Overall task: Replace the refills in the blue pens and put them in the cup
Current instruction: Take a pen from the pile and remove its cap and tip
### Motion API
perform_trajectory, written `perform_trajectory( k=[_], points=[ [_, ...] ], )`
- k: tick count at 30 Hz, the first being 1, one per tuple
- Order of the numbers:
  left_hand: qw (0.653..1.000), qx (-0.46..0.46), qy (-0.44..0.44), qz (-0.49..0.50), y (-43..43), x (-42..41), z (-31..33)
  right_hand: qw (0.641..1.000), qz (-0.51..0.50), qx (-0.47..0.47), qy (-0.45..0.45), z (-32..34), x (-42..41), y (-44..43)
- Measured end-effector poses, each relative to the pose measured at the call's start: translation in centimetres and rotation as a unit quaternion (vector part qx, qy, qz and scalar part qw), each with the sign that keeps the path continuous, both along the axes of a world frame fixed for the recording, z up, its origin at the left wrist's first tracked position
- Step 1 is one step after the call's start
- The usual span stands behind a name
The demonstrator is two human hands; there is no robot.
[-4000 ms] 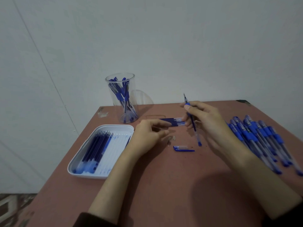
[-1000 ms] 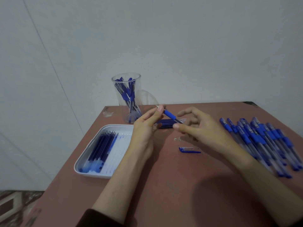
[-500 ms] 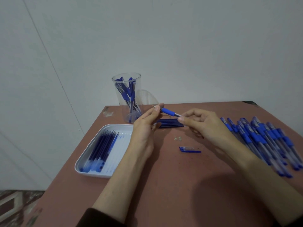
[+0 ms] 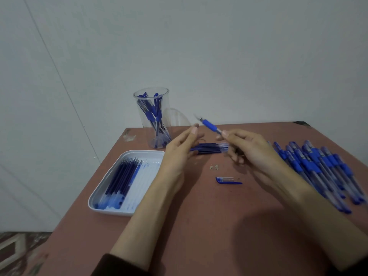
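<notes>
My right hand (image 4: 251, 151) grips a blue pen (image 4: 210, 126) by its barrel, tip pointing up and to the left, cap off. My left hand (image 4: 180, 154) hovers just left of the pen with its fingers straight, touching nothing. Under the hands lies a small bundle of dark blue refills (image 4: 211, 149) on the table. The pen's blue cap (image 4: 228, 180) lies in front of my right hand. A clear cup (image 4: 152, 118) holding several blue pens stands at the table's far left.
A white tray (image 4: 111, 196) of refills sits at the left edge of the brown table (image 4: 199, 236). Several capped blue pens (image 4: 322, 170) lie in a row on the right. A tiny spring or scrap (image 4: 215, 167) lies near the cap.
My left hand has let go of the pen's tip and opened. My right hand has lifted the pen slightly up and right.
</notes>
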State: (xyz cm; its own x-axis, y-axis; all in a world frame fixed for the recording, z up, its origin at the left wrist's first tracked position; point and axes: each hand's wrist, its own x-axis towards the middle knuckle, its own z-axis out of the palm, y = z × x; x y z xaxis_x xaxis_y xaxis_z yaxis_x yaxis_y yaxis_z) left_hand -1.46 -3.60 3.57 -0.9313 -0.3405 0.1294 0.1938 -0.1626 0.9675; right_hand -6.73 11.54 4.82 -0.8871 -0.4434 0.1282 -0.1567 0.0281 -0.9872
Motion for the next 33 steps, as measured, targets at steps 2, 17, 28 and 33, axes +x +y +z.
perform_trajectory(
  k=[2,17,28,33],
  points=[
    [0.998,-0.064,-0.025,-0.010,0.5,0.0,-0.6,1.000,-0.019,-0.022,0.008,0.2,-0.2,0.2],
    [0.904,-0.412,-0.031,0.108,-1.9,0.3,-0.3,0.926,-0.130,0.203,0.291,-0.3,-1.5,1.9],
    [0.923,-0.369,-0.022,0.108,-2.2,0.3,0.1,0.908,-0.132,0.259,0.301,-0.4,-1.1,1.8],
    [0.924,-0.372,-0.027,0.081,-1.9,0.5,0.2,0.920,-0.091,0.247,0.291,-0.7,-1.2,1.6]
  ],
)
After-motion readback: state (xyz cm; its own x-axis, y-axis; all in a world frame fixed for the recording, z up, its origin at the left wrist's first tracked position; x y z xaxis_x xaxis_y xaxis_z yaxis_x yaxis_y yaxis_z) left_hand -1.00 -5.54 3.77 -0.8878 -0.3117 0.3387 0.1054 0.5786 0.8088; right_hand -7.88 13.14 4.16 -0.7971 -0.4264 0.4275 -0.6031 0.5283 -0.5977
